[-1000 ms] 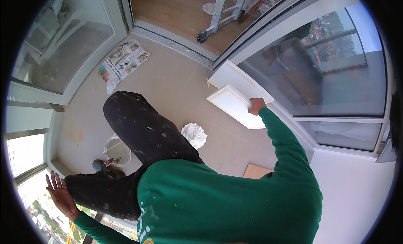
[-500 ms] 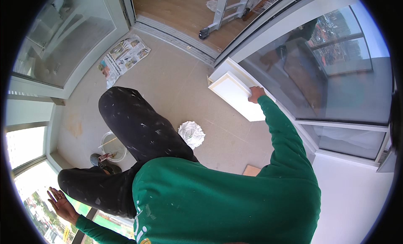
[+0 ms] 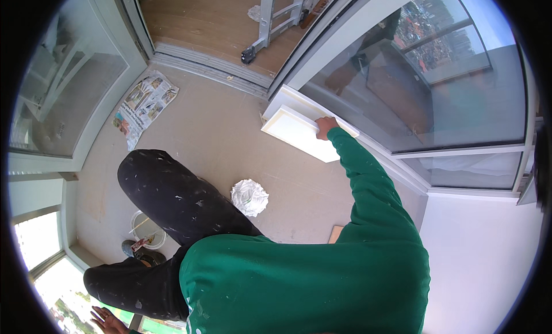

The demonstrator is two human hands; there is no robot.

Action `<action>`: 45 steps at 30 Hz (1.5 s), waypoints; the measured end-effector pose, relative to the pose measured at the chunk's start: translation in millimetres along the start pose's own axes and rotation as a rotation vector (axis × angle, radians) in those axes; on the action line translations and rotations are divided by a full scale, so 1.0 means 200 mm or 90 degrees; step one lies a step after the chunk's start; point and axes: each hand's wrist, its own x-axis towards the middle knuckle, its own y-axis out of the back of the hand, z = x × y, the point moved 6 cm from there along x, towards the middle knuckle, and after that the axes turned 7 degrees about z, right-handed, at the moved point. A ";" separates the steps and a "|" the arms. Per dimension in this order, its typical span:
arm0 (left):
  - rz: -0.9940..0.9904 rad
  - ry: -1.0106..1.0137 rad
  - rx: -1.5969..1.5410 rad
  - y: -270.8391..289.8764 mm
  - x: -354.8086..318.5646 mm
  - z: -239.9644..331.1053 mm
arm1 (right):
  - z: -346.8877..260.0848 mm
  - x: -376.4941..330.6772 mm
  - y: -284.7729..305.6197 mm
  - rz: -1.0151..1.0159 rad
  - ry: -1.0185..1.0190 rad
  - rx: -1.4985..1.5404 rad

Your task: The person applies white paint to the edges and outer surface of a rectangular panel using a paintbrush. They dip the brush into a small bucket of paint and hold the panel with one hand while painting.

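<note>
At the right, my right hand grips the upper edge of a white panel, its fingers curled over it. This panel is tilted and stands in front of a second white panel, which leans by the glass door. Down at the lower left, my left hand is held out near the window with its fingers apart and nothing in it. Part of that hand lies at the dark rim of the picture.
A crumpled white bundle lies on the tiled floor beside my knee. Beyond are a newspaper sheet and a door track, with a ladder past it. A round clear container holding a brush stands near my foot.
My view has shifted, so the floor and door sit further left in the picture. My left hand has gone lower, toward the rim. My right hand still grips the white panel.
</note>
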 end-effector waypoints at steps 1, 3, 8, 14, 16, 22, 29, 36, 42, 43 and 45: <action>0.045 -0.021 0.018 0.04 0.01 -0.02 | 0.00 0.01 -0.02 -0.019 -0.001 -0.004; -0.101 -0.049 0.079 -0.01 -0.01 -0.02 | 0.00 0.01 -0.02 -0.006 -0.002 0.008; -0.092 0.062 -0.088 -0.05 -0.05 -0.07 | -0.01 0.00 -0.01 -0.012 -0.018 0.019; 0.042 0.007 -0.020 -0.05 -0.03 -0.13 | 0.04 0.02 -0.02 -0.019 -0.064 0.047; 0.059 0.017 -0.036 -0.04 -0.01 -0.16 | 0.06 0.03 -0.04 -0.036 -0.088 0.051; 0.043 0.010 -0.039 -0.02 0.02 -0.17 | 0.11 -0.03 0.01 0.034 -0.127 0.133; 0.047 -0.012 -0.049 -0.05 0.06 -0.18 | 0.17 -0.29 0.09 0.201 -0.202 0.268; -0.084 0.116 -0.179 0.00 0.32 -0.25 | -0.22 -0.61 -0.01 0.396 -0.142 0.301; -0.024 -0.044 0.063 0.00 0.38 -0.36 | -0.94 -0.71 -0.43 0.096 -0.020 0.526; -0.024 -0.039 0.057 -0.04 0.36 -0.38 | -1.05 -0.74 -0.47 0.056 0.000 0.528; -0.031 -0.034 0.054 -0.12 0.31 -0.42 | -1.25 -0.78 -0.50 0.040 0.021 0.584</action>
